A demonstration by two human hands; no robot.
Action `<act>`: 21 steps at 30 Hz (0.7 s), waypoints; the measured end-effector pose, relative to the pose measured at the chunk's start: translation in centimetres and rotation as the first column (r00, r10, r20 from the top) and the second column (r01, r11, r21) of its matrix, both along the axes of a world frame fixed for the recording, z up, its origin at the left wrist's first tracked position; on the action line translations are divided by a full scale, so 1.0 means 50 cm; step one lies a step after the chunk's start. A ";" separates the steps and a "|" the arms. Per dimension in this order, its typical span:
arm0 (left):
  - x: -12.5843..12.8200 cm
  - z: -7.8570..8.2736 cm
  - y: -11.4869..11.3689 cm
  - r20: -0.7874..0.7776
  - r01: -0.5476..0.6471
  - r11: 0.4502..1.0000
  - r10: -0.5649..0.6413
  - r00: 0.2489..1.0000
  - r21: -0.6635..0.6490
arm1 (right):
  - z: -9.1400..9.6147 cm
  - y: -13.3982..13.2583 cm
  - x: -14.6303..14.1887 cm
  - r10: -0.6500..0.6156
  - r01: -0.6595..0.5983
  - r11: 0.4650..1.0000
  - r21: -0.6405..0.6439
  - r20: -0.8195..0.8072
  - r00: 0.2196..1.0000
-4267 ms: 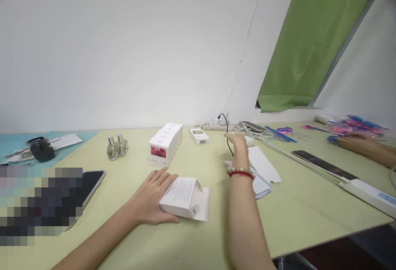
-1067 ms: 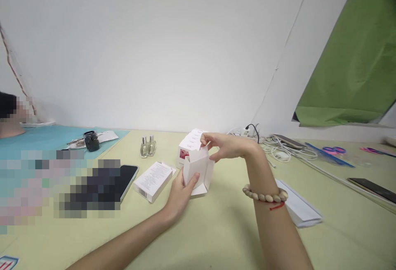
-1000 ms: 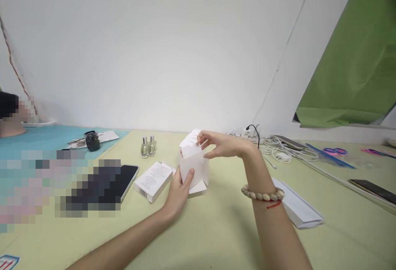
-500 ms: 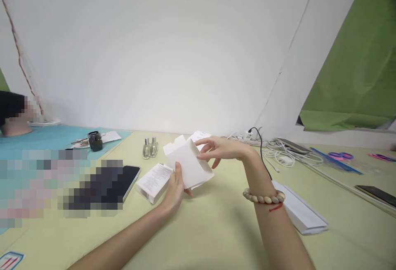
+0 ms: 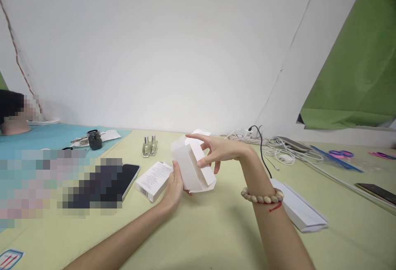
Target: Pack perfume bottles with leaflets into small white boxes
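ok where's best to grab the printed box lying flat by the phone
Probably from above, fingers pinching the printed box across its long sides near the barcode end: it lies flat, that end clear of the left hand holding the carton.

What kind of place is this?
Likely a small packing bench: left hand and right hand hold a white carton over a table, two small glass bottles stand nearby, flat cartons lie stacked at right.

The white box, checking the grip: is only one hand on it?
No, the left hand and right hand both hold the white box.
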State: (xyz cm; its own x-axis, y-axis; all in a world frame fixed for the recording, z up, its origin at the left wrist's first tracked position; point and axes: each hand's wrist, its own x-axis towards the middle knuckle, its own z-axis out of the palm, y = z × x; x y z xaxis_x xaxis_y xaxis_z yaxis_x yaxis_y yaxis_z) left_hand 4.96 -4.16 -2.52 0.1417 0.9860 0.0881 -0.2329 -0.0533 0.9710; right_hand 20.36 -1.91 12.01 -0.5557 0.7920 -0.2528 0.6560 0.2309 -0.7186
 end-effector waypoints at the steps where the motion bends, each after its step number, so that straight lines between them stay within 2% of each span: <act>1: 0.001 -0.002 0.001 0.017 0.008 1.000 -0.008 1.000 -0.011 | 0.001 -0.001 -0.001 0.002 -0.002 1.000 -0.003 0.008 1.000; 10: 0.014 -0.029 0.013 0.047 0.063 0.997 -0.061 0.997 -0.035 | -0.002 -0.001 -0.024 0.098 -0.100 0.995 0.018 0.076 0.992; 13: 0.021 -0.034 0.016 0.100 0.210 0.973 -0.201 0.975 -0.096 | -0.008 0.002 -0.037 0.143 -0.143 0.990 -0.001 0.084 0.986; 17: 0.024 -0.030 0.009 0.237 0.456 0.883 -0.421 0.875 -0.115 | -0.018 0.009 -0.049 0.140 -0.140 0.990 -0.008 0.106 0.984; 19: 0.021 -0.020 0.003 0.290 0.488 0.865 -0.440 0.850 -0.120 | -0.022 0.012 -0.051 0.126 -0.127 0.992 0.000 0.101 0.987; 21: 0.016 -0.006 0.000 0.326 0.463 0.869 -0.392 0.860 -0.176 | -0.024 0.014 -0.050 0.111 -0.113 0.993 0.021 0.067 0.992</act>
